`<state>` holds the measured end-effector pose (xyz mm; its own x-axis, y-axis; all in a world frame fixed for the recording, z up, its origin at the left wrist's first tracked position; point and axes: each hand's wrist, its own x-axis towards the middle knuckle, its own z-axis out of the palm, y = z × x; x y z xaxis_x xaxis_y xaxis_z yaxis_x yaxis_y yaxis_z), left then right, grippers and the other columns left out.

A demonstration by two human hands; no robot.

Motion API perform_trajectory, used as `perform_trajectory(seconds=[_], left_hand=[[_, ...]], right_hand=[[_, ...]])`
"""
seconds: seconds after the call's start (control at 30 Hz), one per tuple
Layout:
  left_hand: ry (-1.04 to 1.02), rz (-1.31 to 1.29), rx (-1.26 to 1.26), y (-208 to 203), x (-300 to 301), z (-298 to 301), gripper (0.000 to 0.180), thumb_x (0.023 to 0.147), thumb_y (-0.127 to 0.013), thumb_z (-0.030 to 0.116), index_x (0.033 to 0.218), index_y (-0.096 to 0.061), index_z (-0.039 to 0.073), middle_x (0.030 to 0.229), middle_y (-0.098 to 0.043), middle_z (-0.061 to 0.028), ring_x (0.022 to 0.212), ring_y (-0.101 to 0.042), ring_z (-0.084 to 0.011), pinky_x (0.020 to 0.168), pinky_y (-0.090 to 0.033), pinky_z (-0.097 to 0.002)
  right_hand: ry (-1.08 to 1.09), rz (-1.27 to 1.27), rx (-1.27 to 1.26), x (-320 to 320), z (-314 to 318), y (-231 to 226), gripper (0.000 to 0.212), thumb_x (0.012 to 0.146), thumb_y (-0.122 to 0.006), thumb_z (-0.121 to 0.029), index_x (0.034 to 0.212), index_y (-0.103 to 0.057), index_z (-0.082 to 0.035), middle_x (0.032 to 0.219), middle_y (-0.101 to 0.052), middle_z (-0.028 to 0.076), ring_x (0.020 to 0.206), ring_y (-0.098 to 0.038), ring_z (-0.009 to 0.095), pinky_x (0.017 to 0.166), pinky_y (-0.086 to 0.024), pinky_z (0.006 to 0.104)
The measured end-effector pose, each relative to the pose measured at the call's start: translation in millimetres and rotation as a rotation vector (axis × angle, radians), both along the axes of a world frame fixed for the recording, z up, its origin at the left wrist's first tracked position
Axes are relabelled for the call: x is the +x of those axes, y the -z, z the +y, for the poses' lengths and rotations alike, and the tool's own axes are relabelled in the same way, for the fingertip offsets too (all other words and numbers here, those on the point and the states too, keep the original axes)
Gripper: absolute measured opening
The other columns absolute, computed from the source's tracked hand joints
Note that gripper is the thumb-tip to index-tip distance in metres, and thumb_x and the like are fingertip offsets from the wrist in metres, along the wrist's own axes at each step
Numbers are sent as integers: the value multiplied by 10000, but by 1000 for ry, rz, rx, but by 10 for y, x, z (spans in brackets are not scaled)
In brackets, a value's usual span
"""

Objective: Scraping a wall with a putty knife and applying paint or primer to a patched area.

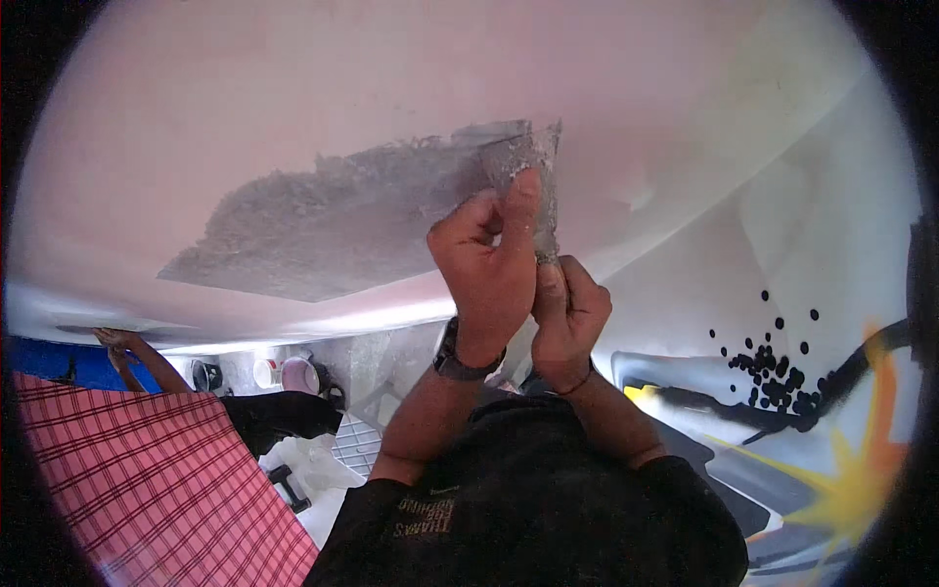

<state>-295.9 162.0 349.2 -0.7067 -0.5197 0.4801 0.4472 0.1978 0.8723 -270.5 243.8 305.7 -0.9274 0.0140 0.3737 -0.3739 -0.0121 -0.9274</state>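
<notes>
A large grey sheet with frayed edges, which looks like fibre matting (313, 230), lies against the smooth pinkish-white surface (293, 78) in front of me. At its right end is a narrow, rough-edged grey strip (533, 152); whether it is the mat's folded end or a separate piece I cannot tell. My left hand (486, 259) is closed on this strip, with the thumb flat on its face. Just below and to the right, my right hand (569, 318) pinches the strip's lower end between thumb and fingers. A dark watch (455, 352) is on my left wrist.
At the left, a co-worker in a red checked garment (147, 460) has hands (119, 340) against the same surface. Buckets (298, 375) and a grey grated panel (358, 445) are below. To the right stands a painted wall (685, 284) with black spots and yellow streaks.
</notes>
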Motion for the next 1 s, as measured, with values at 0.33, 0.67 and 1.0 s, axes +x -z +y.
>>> perform_trajectory(seconds=[0.33,0.67,1.0], left_hand=[[-46,-80,-37,-36,14,-30,388,884,-671,160,556,-514,22,498,-488,19,525,-397,-14,443,-312,-222],[-29,-60,15,-106,20,-110,416,884,-672,157,545,-470,26,489,-432,44,524,-347,-15,438,-287,-215],[-16,-70,77,-207,7,-159,385,883,-675,160,564,-513,18,510,-456,45,524,-353,-17,449,-292,-212]], right_hand=[[-81,-101,-87,60,-25,45,315,979,-470,-210,740,-490,-5,573,-436,-26,557,-368,34,467,-284,228],[-79,-12,-141,24,-106,-105,239,925,-528,-121,745,-501,34,512,-421,61,525,-368,58,438,-283,259],[2,-27,22,32,-186,-186,314,969,-455,-187,718,-484,-1,555,-416,-14,527,-364,44,459,-273,242]])
